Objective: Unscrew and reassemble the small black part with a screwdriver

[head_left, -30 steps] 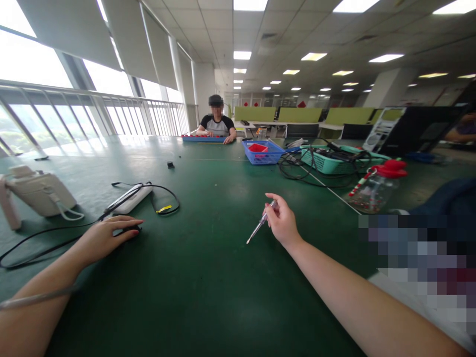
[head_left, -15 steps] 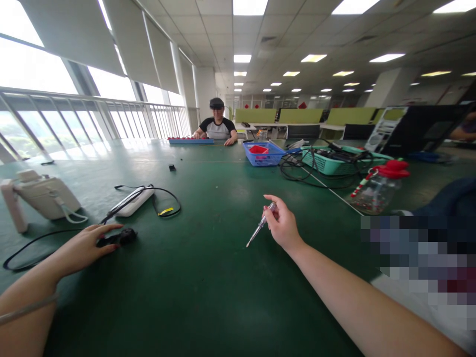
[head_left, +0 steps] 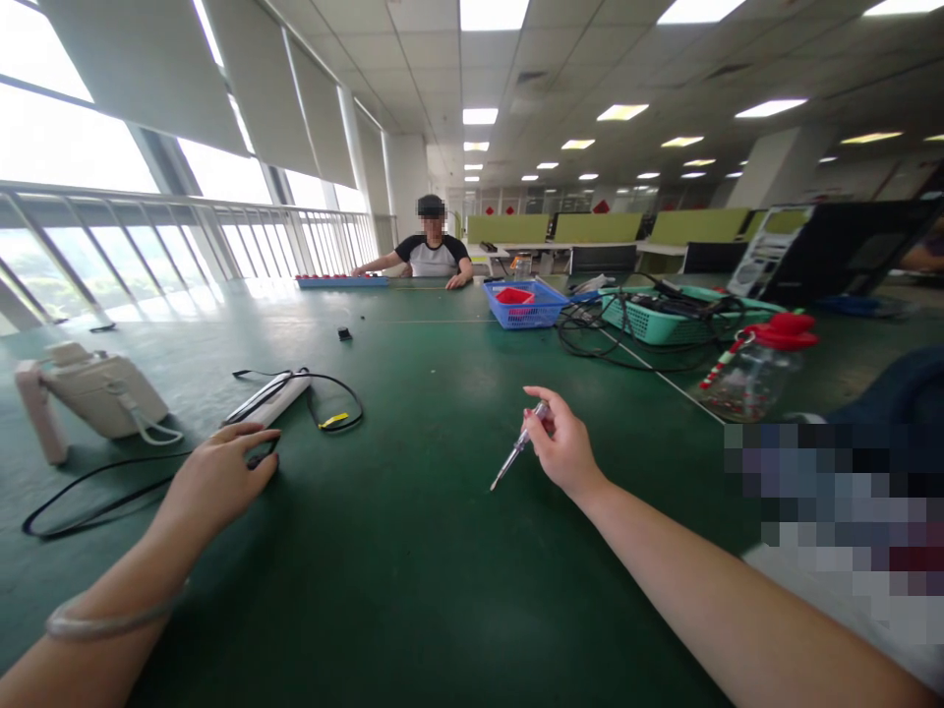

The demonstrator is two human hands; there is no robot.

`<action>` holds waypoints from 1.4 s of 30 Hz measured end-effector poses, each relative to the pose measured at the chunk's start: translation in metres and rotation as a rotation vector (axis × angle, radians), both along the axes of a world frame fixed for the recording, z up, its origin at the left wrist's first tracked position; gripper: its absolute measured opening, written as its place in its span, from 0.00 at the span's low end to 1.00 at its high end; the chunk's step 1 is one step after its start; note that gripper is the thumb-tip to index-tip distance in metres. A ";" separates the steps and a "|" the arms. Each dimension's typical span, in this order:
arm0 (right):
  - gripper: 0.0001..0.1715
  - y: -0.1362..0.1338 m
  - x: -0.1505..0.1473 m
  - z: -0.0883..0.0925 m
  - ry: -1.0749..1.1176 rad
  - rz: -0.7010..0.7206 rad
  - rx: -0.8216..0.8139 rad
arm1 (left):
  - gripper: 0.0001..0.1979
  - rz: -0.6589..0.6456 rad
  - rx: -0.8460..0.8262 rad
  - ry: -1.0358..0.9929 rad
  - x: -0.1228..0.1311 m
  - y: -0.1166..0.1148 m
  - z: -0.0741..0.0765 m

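My right hand [head_left: 564,447] pinches a screwdriver [head_left: 516,450] with a clear handle, its metal shaft slanting down and left over the green table [head_left: 413,570]. On the left, my left hand [head_left: 221,477] has its thumb and fingers curled around a small black object [head_left: 262,454], mostly hidden by the hand, so its kind cannot be made out. A white power bank-like slab [head_left: 276,395] lies just beyond the left fingers, with a black cable [head_left: 345,379] looped over it and a yellow tag on the loop.
A beige bottle [head_left: 110,393] stands at left. Farther off are a small black piece [head_left: 344,334], a blue basket [head_left: 523,313], a green basket [head_left: 641,324] with cables, and a red-lidded clear bottle [head_left: 759,379]. Across the table sits a person [head_left: 432,258] beside a blue tray [head_left: 343,281].
My left hand has moved right and closed over the black object, now largely covered. My right hand and screwdriver stay almost still. Across the table, the blue tray has shifted left.
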State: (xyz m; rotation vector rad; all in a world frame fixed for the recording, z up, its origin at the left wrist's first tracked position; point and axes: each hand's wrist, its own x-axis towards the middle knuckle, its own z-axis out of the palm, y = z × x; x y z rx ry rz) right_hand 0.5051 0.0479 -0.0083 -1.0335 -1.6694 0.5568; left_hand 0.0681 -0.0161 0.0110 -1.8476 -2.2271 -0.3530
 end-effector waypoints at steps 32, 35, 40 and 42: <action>0.27 -0.053 -0.020 0.020 -0.399 0.302 0.637 | 0.19 -0.403 -0.011 -0.173 0.060 -0.003 0.011; 0.21 -0.062 -0.028 0.021 -0.472 0.384 0.660 | 0.17 -0.619 -0.075 -0.250 0.114 -0.003 0.022; 0.03 -0.060 -0.032 0.020 -0.452 0.401 0.546 | 0.21 -0.863 -0.103 -0.314 0.197 0.019 0.028; 0.07 -0.056 -0.029 0.019 -0.435 0.362 0.492 | 0.24 -0.882 -0.094 -0.334 0.220 0.032 0.024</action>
